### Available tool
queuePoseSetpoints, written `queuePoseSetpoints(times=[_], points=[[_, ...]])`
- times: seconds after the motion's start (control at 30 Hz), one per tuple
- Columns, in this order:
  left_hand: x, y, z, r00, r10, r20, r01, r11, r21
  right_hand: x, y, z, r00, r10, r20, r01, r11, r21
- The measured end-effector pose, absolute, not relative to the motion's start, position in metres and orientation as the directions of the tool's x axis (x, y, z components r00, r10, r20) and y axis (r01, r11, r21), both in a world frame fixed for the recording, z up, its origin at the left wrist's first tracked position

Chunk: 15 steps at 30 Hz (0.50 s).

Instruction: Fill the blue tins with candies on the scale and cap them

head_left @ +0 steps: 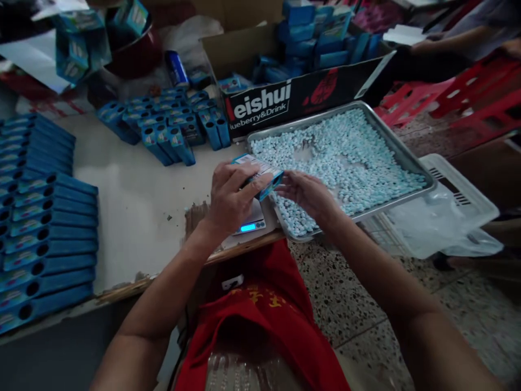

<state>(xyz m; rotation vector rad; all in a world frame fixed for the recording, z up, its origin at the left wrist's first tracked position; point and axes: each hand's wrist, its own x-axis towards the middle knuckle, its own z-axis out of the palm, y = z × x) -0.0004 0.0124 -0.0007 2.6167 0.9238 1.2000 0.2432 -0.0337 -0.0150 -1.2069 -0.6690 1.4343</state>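
Observation:
My left hand [233, 196] is wrapped round a small blue box [266, 172], which is tilted, with one end toward the right. Beneath it, a small digital scale [251, 221] with a lit blue display sits near the table's front edge, partly hidden by that hand. My right hand [306, 194] is beside the box's right end, over the near left part of a metal tray [393, 136]. Its fingers point toward the box and look slightly curled; whether small pieces are in them is too small to tell. Light blue and white pieces [350, 146] spread across the tray.
Rows of blue boxes [57, 228] line the left of the table [130, 217]. More boxes [166, 127] stand behind, beside a printed carton [264, 103] holding others. A blue can [177, 69] is at the back. Red stools [419, 100] and a person's arm [456, 42] are at right.

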Motion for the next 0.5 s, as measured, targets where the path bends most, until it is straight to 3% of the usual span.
queuePoseSetpoints(times=[0.1,0.2,0.5], points=[[0.008,0.022,-0.008,0.500,0.567,0.655,0.490,-0.809,0.326,0.223,-0.031,-0.010,0.010,0.930,-0.366,-0.521,-0.308,-0.796],[0.009,0.024,-0.023,0.492,0.604,0.627,0.536,-0.778,0.328,0.221,-0.028,-0.005,-0.029,0.925,-0.380,-0.563,-0.329,-0.758],[0.007,0.025,-0.033,0.528,0.544,0.652,0.594,-0.786,0.174,0.229,-0.014,-0.023,-0.070,0.955,-0.288,-0.490,-0.284,-0.824]])
